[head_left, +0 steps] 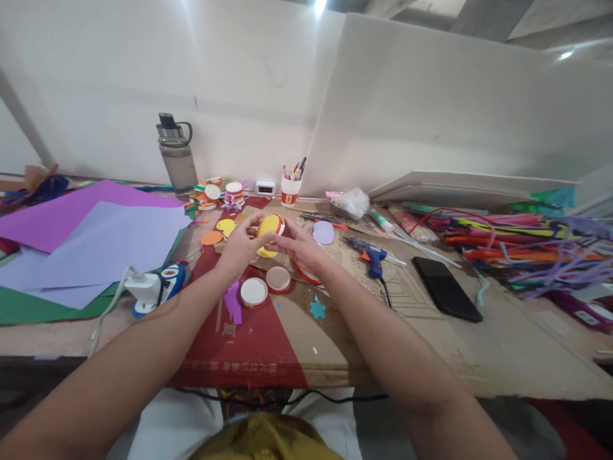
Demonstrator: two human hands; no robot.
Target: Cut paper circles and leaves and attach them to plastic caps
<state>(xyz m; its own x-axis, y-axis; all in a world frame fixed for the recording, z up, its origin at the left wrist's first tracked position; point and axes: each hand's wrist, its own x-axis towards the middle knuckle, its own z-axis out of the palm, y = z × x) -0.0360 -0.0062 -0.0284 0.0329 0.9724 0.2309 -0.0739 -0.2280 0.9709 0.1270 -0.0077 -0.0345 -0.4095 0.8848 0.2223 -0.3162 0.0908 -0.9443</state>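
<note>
My left hand (244, 241) and my right hand (299, 244) hold a small round piece with a yellow face (271, 226) and a red and white rim between them, fingers wrapped round its sides. Below the hands, two shallow round lids, one white inside (253, 292) and one beige inside (278, 279), lie on the cardboard. A purple paper scrap (233, 303) is left of them, and a teal gear-shaped cutout (317, 308) is to the right. Yellow (226, 227), orange (211, 238) and lilac (323, 232) paper shapes lie around the hands.
A blue glue gun (374, 257) and black phone (446, 289) lie right, before bundled coloured strips (517, 249). Paper sheets (119, 243) and a power strip (167, 284) are left. A bottle (177, 156), decorated pieces (234, 193) and pen cup (290, 190) stand behind.
</note>
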